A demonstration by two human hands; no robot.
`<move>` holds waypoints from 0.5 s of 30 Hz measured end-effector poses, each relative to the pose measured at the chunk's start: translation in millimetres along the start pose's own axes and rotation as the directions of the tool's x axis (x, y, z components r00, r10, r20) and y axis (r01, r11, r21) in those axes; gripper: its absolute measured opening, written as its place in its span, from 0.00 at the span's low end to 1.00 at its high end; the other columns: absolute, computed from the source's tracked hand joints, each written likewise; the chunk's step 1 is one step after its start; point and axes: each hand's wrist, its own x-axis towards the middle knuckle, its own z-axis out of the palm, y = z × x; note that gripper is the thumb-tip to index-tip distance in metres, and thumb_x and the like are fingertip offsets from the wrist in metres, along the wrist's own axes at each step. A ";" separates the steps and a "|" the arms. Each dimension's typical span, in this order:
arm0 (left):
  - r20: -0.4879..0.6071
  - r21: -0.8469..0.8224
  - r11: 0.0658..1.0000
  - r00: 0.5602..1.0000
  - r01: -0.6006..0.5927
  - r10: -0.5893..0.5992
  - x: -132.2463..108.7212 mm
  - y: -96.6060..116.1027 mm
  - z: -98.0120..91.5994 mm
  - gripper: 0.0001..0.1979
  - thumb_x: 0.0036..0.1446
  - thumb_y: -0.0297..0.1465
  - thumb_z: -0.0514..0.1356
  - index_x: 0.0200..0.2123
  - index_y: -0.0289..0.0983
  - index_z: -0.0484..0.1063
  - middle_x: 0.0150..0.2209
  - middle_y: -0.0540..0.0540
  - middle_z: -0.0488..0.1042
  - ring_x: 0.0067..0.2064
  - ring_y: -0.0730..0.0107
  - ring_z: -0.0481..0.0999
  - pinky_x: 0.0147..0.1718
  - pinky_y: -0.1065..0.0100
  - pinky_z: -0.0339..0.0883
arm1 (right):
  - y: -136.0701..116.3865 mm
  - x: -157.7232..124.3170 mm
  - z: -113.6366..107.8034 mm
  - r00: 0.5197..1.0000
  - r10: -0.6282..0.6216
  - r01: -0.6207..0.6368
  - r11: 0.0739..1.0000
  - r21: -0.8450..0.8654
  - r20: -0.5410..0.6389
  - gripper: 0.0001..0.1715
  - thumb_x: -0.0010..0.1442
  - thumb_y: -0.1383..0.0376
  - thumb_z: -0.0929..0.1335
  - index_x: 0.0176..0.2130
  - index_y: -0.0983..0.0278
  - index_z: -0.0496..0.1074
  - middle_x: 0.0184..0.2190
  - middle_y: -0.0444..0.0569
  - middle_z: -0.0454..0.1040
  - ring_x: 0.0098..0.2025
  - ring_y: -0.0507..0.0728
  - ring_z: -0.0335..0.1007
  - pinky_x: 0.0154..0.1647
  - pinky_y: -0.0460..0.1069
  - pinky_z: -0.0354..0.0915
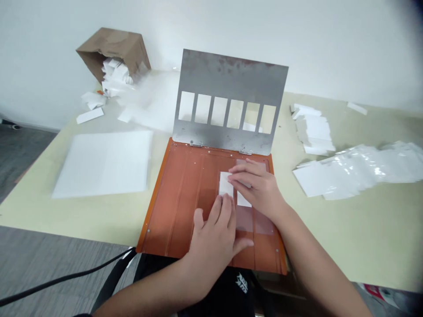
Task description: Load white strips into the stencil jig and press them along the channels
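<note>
An orange board (178, 185) lies at the table's front edge, with a hinged metal plate (231, 79) raised behind it. Six rectangular windows run across the plate. On the board's right half, a small white card (226, 180) rests beside another white card (243, 200) that lies on a clear sheet (247, 219). My left hand (214, 229) is open, thumb apart, its fingertips on the lower end of the first card. The fingers of my right hand (257, 187) are drawn together at that card's upper right edge. This hand partly covers the second card.
A stack of translucent sheets (104, 163) lies left of the board. Behind it, a tipped cardboard box (132, 46) spills white pieces. Blank white cards (315, 130) and a row of glossy sleeved cards (357, 169) lie on the right. A black cable (76, 274) runs at lower left.
</note>
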 end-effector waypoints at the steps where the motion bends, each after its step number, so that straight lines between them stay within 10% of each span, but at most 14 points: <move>1: -0.001 -0.001 1.000 1.000 -0.001 0.001 -0.2 0.1 -0.3 0.37 0.63 0.57 0.44 0.61 0.37 0.68 0.63 0.44 0.68 0.62 0.55 0.63 0.48 0.56 0.63 | -1.9 -0.3 -1.5 0.999 0.006 -0.005 1.000 -0.005 0.044 0.06 0.64 0.68 0.68 0.35 0.60 0.75 0.37 0.46 0.79 0.39 0.54 0.75 0.51 0.56 0.63; 15: 0.001 -0.005 1.000 1.000 -0.006 0.006 -0.8 0.2 -0.4 0.36 0.62 0.58 0.45 0.60 0.39 0.69 0.63 0.47 0.68 0.63 0.56 0.60 0.49 0.56 0.62 | -4.3 -1.8 -5.6 0.979 0.008 -0.001 0.999 -0.034 0.204 0.11 0.67 0.67 0.65 0.36 0.59 0.77 0.31 0.41 0.79 0.36 0.51 0.74 0.49 0.54 0.50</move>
